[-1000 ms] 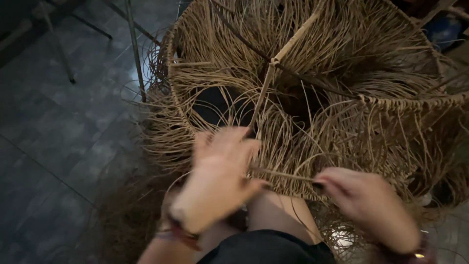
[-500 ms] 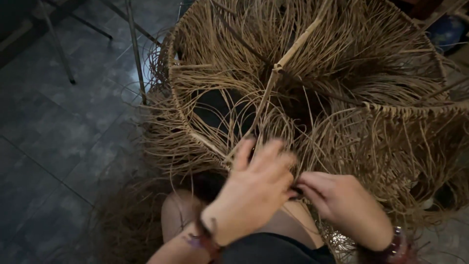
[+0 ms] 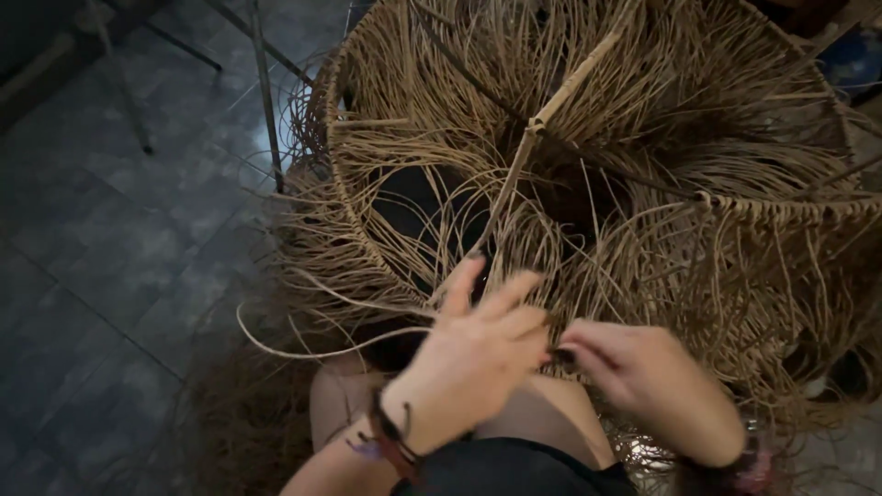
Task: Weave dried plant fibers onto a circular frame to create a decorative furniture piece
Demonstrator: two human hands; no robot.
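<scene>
Packaging and signs: only a blurred blue object is seen far above the right hand, at the top right corner; its kind cannot be told.
Woven frame: a large round frame of tan fibre strands is seen just above both hands, its rim curving up on the left-hand side.
Axis: a pale cane rod is laid slantwise from just above the hands up toward the top right.
Left hand: fingers are spread and laid on the strands at the frame's near edge.
Right hand: fingertips are pinched on strands, just beside the left fingertips.
Wrist: a dark bracelet is worn on the left.
Below: bare knees are seen under the hands.
Floor: dark tiles are seen left of the left hand.
</scene>
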